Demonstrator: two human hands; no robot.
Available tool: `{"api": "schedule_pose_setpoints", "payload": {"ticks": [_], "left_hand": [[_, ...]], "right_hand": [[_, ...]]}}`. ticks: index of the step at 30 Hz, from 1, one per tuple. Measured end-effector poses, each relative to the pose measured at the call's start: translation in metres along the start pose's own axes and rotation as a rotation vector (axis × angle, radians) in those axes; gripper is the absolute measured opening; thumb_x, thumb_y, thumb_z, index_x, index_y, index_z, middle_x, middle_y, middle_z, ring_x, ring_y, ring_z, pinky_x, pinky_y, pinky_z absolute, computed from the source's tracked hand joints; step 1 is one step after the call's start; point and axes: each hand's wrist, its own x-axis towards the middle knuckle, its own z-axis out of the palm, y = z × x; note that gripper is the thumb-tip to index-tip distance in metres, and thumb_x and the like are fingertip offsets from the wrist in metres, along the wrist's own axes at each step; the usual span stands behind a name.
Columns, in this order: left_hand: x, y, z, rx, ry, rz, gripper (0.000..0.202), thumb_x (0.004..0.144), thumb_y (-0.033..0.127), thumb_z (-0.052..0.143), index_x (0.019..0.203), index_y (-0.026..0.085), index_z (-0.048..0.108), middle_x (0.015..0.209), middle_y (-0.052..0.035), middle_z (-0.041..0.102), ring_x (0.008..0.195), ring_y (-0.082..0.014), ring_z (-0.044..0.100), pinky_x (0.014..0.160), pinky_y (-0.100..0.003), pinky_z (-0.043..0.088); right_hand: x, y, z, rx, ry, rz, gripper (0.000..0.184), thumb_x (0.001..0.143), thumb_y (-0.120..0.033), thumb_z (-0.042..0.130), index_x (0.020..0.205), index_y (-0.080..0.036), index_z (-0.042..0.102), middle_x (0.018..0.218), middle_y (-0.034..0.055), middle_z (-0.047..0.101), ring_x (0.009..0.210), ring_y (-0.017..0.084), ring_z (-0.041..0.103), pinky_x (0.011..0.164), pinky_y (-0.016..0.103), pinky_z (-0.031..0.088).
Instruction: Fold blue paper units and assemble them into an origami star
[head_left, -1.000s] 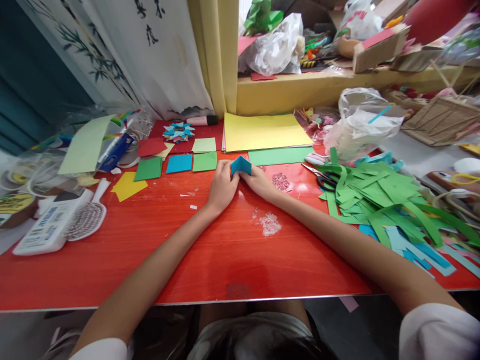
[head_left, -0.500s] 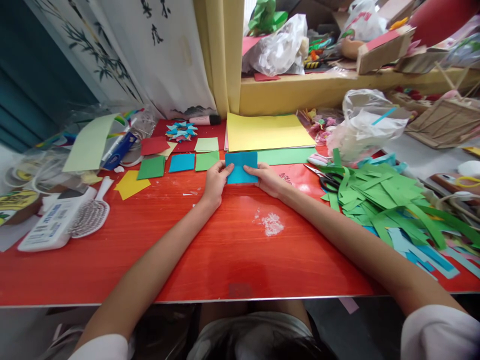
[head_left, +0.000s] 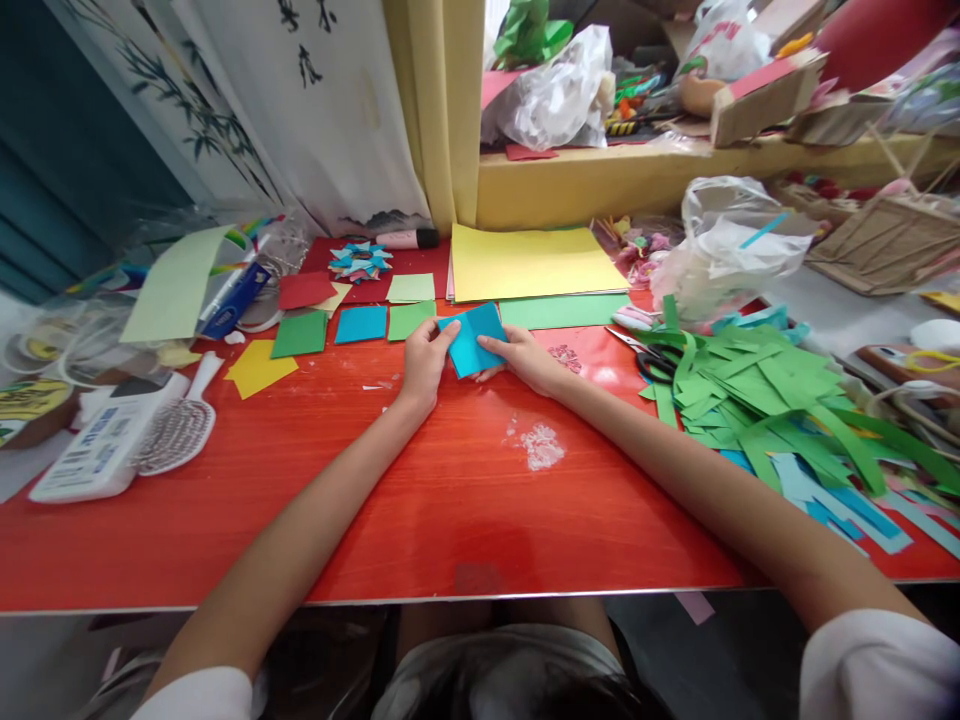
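Between my two hands, above the red table (head_left: 360,520), is a blue square of paper (head_left: 480,338) with a crease down its middle. It is tilted, its right side higher. My left hand (head_left: 426,362) pinches its left edge with the thumb on top. My right hand (head_left: 526,358) grips the right edge, thumb on the face and fingers underneath. Just behind lie a blue paper stack (head_left: 361,324), a light green stack (head_left: 412,320) and a darker green stack (head_left: 299,334). Large yellow sheets (head_left: 536,262) rest at the back, over a green strip (head_left: 564,311).
Scissors (head_left: 651,355) lie on the right beside a heap of green paper scraps (head_left: 757,385). A white hairbrush (head_left: 184,425) and a white box (head_left: 105,445) lie on the left. A blue folded-paper star ring (head_left: 361,262) sits at the back.
The blue paper was flat and level in both hands; now it is turned, tilted up to the right, and shows a middle crease. The view has shifted slightly.
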Motion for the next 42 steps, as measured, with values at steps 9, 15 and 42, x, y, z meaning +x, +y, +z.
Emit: {"api": "schedule_pose_setpoints", "payload": {"ticks": [9,15,42], "left_hand": [[-0.007,0.004,0.002,0.381,0.042,0.277,0.018,0.084,0.028,0.052,0.098,0.020,0.060,0.090,-0.0027,0.061,0.067,-0.0100,0.051,0.067,-0.023,0.045],[-0.011,0.009,0.003,0.502,-0.012,0.392,0.022,0.087,0.023,0.048,0.106,0.021,0.058,0.106,-0.0041,0.061,0.083,-0.0130,0.056,0.078,-0.026,0.046],[-0.005,-0.001,0.005,0.153,-0.429,0.067,0.043,0.084,0.022,0.045,0.126,0.018,0.048,0.076,-0.0027,0.061,0.058,-0.0106,0.058,0.062,-0.026,0.050]], "right_hand": [[-0.005,-0.003,0.001,-0.588,0.331,-0.313,0.036,0.083,-0.034,0.052,0.117,-0.022,0.045,0.106,0.0069,0.061,0.091,0.021,0.058,0.086,0.043,0.048],[-0.005,0.000,0.001,-0.777,0.367,-0.292,0.029,0.086,-0.041,0.047,0.106,-0.020,0.048,0.098,0.0083,0.061,0.088,0.023,0.056,0.081,0.042,0.046],[0.003,0.004,-0.004,-0.568,0.185,-0.248,0.023,0.086,-0.030,0.032,0.074,-0.019,0.048,0.071,0.0034,0.056,0.070,0.017,0.052,0.074,0.034,0.047]]}}
